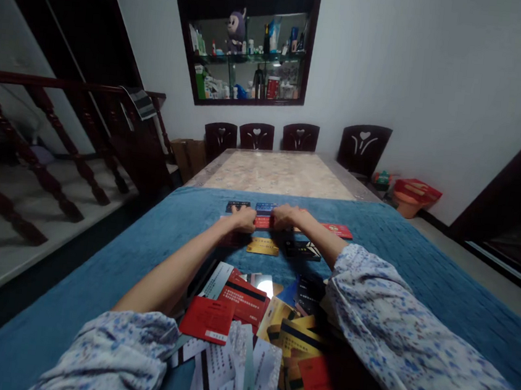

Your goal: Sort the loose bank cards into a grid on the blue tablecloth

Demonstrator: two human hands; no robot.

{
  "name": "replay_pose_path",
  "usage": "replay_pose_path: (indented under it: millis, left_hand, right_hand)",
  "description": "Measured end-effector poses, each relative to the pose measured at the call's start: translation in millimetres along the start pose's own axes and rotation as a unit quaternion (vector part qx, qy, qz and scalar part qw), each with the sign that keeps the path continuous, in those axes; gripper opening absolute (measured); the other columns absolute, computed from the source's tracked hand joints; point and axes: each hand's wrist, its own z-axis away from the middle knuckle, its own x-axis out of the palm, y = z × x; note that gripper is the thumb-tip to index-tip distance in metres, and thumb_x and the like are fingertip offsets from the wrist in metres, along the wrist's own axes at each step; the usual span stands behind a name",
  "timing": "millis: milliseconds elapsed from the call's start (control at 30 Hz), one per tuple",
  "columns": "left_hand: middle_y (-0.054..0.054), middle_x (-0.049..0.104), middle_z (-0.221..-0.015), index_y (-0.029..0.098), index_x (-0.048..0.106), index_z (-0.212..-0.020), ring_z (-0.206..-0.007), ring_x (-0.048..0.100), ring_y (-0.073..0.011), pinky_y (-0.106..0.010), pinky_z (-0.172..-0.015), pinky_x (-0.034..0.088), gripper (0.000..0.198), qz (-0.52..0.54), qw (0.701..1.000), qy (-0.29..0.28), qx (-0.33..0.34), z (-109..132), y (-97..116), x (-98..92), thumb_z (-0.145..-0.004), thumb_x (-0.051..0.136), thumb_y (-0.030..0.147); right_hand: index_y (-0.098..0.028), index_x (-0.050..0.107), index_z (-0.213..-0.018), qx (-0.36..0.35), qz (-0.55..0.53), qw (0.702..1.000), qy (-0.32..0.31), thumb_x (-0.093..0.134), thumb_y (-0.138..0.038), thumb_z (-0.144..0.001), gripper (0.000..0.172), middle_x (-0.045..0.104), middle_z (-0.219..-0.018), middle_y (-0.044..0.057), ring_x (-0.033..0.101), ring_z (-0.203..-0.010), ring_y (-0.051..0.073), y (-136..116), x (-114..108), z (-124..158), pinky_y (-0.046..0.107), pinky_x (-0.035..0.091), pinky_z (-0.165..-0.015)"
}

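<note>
Both arms reach forward over a blue cloth (167, 235). My left hand (243, 219) is closed at the left end of a red card (262, 222), and my right hand (285, 216) is closed at its right end. Just behind lie a dark card (237, 205) and a blue card (265, 208). Nearer me are a gold card (263, 246) and a black card (302, 250). Another red card (338, 230) sits to the right, partly behind my right forearm. Close to my body spreads a loose heap of red, gold and white cards (244, 299), some under my right sleeve.
The bare marble-look tabletop (272, 168) extends beyond the cloth. Dark wooden chairs (364, 147) stand at its far end and right corner. A wooden railing (39, 125) runs along the left. A shelf niche (251, 54) with bottles is set in the wall.
</note>
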Motion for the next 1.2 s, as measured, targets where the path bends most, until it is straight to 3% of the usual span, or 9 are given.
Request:
replay_pose_path:
  millis: [167,367,700,833,1033,1200]
  left_hand:
    - [-0.016,0.060,-0.125,0.018,0.062,-0.103,-0.122,0.050,-0.0339,-0.056,-0.102,0.036,0.032,-0.005,1.000,-0.002,-0.010,-1,1,-0.1,-0.071,0.059,0.019]
    - [-0.017,0.059,-0.124,0.016,0.062,-0.106,-0.121,0.049,-0.0345,-0.056,-0.102,0.036,0.035,-0.013,1.000,0.006,-0.001,4,0,1.8,-0.071,0.059,0.020]
    - [-0.019,0.053,-0.129,0.013,0.056,-0.117,-0.125,0.043,-0.0341,-0.056,-0.103,0.032,0.042,-0.027,0.998,0.053,0.027,28,-5,1.1,-0.076,0.058,0.020]
    - [-0.017,0.054,-0.128,0.013,0.055,-0.119,-0.123,0.043,-0.0322,-0.054,-0.105,0.030,0.040,-0.026,0.995,0.081,0.042,45,-8,3.4,-0.079,0.056,0.021]
    - [-0.015,0.055,-0.125,0.016,0.058,-0.114,-0.123,0.043,-0.0315,-0.054,-0.104,0.029,0.034,-0.017,0.993,0.108,0.047,69,-11,8.3,-0.081,0.056,0.021]
    - [-0.015,0.058,-0.122,0.016,0.058,-0.115,-0.120,0.045,-0.0304,-0.054,-0.102,0.029,0.032,-0.003,0.987,0.150,0.054,90,-12,14.6,-0.083,0.054,0.018]
  right_hand:
    - [-0.019,0.072,-0.110,0.001,-0.007,1.000,-0.005,0.068,-0.022,-0.069,0.041,0.073,-0.104,0.014,0.065,-0.105,0.033,1,0,1,0.042,0.053,-0.085]
    - [-0.022,0.067,-0.120,-0.006,-0.001,1.000,0.009,0.069,-0.022,-0.069,0.051,0.068,-0.119,0.015,0.059,-0.113,0.037,4,-1,5,0.050,0.048,-0.091]
    - [-0.024,0.054,-0.137,-0.052,0.025,0.996,0.062,0.067,-0.040,-0.077,0.063,0.061,-0.129,0.016,0.045,-0.126,0.038,22,0,19,0.055,0.041,-0.097]
    - [-0.022,0.060,-0.130,-0.075,0.025,0.991,0.105,0.062,-0.041,-0.082,0.052,0.065,-0.124,0.015,0.048,-0.121,0.035,23,1,30,0.050,0.041,-0.095]
    - [-0.023,0.071,-0.112,-0.083,0.037,0.984,0.155,0.055,-0.023,-0.084,0.031,0.070,-0.114,0.011,0.050,-0.115,0.031,18,5,52,0.042,0.039,-0.088]
    - [-0.021,0.074,-0.096,-0.086,0.035,0.976,0.195,0.050,-0.020,-0.087,0.025,0.071,-0.109,0.012,0.051,-0.110,0.029,11,11,68,0.037,0.035,-0.082]
